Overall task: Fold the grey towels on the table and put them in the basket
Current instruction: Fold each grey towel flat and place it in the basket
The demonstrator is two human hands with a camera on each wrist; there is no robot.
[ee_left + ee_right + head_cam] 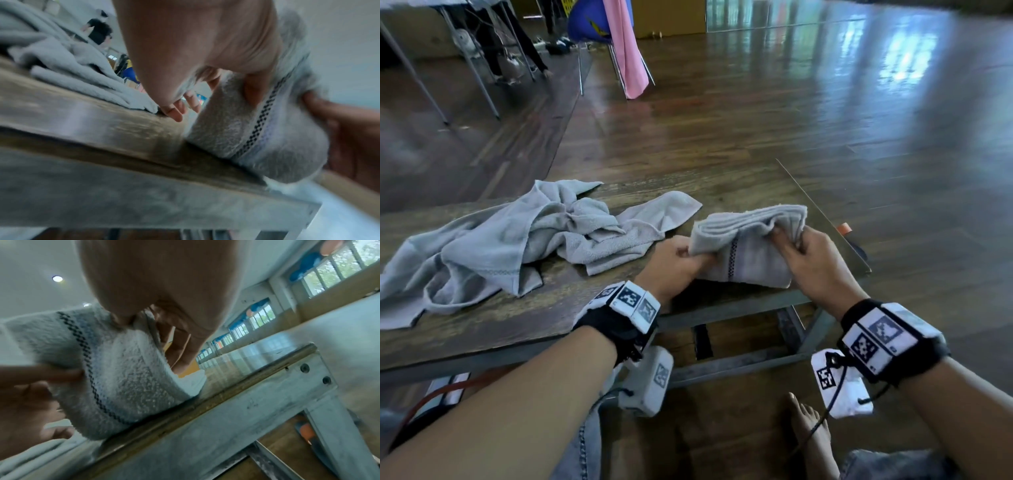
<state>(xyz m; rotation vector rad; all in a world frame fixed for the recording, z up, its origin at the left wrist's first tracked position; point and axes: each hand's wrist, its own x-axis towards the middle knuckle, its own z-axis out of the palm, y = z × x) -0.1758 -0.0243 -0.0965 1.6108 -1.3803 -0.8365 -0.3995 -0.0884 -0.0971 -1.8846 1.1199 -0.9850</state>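
A folded grey towel (748,246) with a dark stitched stripe is held at the table's near right corner, its lower fold resting on the edge. My left hand (681,262) grips its left end, thumb on top. My right hand (804,253) pinches its right end. In the left wrist view the towel (236,129) bulges below the thumb; in the right wrist view the towel (127,374) sits on the table rim. Unfolded grey towels (510,246) lie crumpled on the table's left half. No basket is in view.
The wooden table (517,325) has a metal frame (739,363) below its near edge. My bare foot (810,435) is on the floor under it. An orange-tipped object (845,229) lies past the right edge. A chair with pink cloth (625,48) stands far back.
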